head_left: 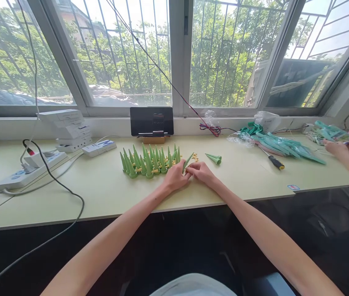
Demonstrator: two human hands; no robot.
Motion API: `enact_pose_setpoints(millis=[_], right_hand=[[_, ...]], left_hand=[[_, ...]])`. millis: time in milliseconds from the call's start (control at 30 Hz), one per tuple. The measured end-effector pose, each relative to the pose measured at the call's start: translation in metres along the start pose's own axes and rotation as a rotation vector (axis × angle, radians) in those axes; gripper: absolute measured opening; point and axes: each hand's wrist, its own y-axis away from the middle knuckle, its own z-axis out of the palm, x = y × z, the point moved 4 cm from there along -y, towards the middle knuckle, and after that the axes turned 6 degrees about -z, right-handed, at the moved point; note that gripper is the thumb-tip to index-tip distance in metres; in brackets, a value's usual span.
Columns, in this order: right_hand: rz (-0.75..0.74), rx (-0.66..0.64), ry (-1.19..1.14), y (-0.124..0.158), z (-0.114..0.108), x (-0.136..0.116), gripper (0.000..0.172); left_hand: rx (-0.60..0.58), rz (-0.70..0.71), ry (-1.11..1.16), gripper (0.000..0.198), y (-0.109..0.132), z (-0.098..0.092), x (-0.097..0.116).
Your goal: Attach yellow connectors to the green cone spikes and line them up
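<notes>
My left hand (176, 176) is closed around a green plastic cone (188, 160), tilted with its tip up and to the right. My right hand (202, 173) meets it at the cone's base, fingers pinched together. Whatever sits in that pinch is too small and hidden to name. Left of my hands stands a cluster of similar green cones (149, 166), upright, with small yellow pieces among them. A few more yellow pieces (195, 157) lie just behind my fingers. To the right, green cones (214, 159) rest on their sides on the table.
A dark tablet (151, 121) leans near the window. At left are white boxes (69, 129), a power strip (29, 170) and a black cable (69, 189) hanging over the edge. Rightward lie a screwdriver (275, 162), green plastic bags (294, 148) and another person's hands (343, 149).
</notes>
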Motion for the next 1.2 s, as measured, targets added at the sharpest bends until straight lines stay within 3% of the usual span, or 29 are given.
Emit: enact_pose_setpoints(millis=[300, 933, 1200], right_hand=[[-0.202, -0.009, 0.143, 0.001, 0.0, -0.009, 0.026], [-0.008, 0.007, -0.024, -0.002, -0.001, 0.004, 0.031], [-0.18, 0.016, 0.17, 0.002, -0.001, -0.007, 0.033]], left_hand=[[-0.001, -0.005, 0.007, 0.025, -0.001, 0.001, -0.001], [0.019, 0.016, 0.004, 0.026, 0.001, -0.002, 0.003], [0.019, 0.007, 0.006, 0.028, 0.0, 0.0, -0.001]])
